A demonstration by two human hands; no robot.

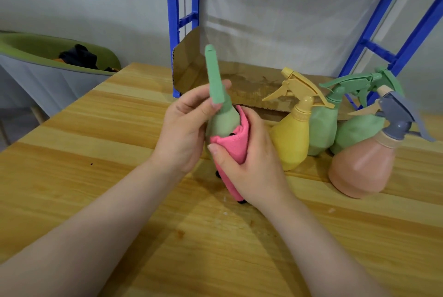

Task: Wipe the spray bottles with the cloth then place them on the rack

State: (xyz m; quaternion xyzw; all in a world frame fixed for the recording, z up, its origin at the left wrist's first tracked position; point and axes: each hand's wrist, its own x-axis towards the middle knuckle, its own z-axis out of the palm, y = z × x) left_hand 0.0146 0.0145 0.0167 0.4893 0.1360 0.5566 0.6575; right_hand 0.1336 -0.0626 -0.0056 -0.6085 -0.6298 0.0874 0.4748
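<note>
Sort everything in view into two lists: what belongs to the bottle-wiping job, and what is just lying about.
Belongs to the job:
green spray bottle, held by the left hand
pink cloth, pressed on it by the right hand
yellow bottle, two more green bottles, peach bottle
blue rack

Just lying about:
cardboard sheet
green tub with dark clothes

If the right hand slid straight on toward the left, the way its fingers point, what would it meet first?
Probably the left hand, which grips the green spray bottle just beyond the right hand and its pink cloth; depth is unclear.
</note>
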